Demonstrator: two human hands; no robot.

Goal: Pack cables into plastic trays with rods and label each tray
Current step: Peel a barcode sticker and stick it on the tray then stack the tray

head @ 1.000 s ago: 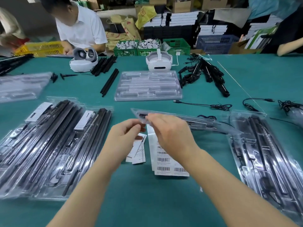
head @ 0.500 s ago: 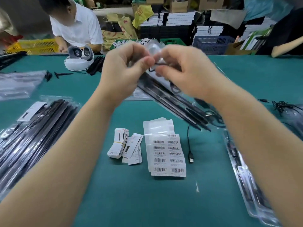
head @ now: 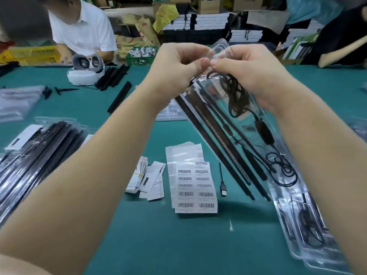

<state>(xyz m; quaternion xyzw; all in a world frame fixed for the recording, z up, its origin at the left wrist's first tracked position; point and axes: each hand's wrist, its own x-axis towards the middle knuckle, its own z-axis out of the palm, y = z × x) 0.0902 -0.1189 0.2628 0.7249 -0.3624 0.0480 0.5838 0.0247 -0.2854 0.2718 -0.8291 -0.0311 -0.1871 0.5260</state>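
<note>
- Two hands, left hand (head: 176, 70) and right hand (head: 250, 76), pinch one clear tray's (head: 234, 124) top edge with curled fingers, above the desk (head: 178, 245).
- One barcode label sheet (head: 195, 187) lies below the tray.

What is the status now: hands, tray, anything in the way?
Both hands, left and right, pinch the tray top, lifted and tilted. Rods and cable inside. Label sheet below. Nothing blocking.
</note>
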